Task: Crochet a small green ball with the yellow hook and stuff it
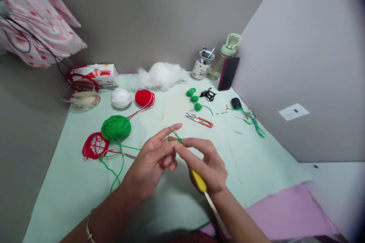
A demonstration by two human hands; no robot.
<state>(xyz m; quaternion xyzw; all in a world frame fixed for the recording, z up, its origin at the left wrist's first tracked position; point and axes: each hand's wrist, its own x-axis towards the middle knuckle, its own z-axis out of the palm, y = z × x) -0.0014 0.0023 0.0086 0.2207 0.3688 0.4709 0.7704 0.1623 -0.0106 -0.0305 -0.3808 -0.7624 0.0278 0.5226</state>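
Observation:
My right hand (207, 162) grips a crochet hook with a yellow handle (199, 180), its tip up at the fingertips. Close against it, my left hand (155, 155) pinches a small piece of green yarn work (179, 140), with a green strand running over the raised index finger. The hook's tip is hidden among fingers and yarn. To the left lies a ball of green yarn (116, 128), loose green strands trailing toward my left hand. Beside it sits a flat coil of red yarn (95, 146).
Beyond my hands lie orange thread snips (199, 120), small green crocheted balls (194, 99) and a black clip (208, 94). White yarn (121, 98), red yarn (145, 98) and stuffing (162, 75) sit farther back. A phone (228, 73) leans on a bottle (218, 62) near the wall.

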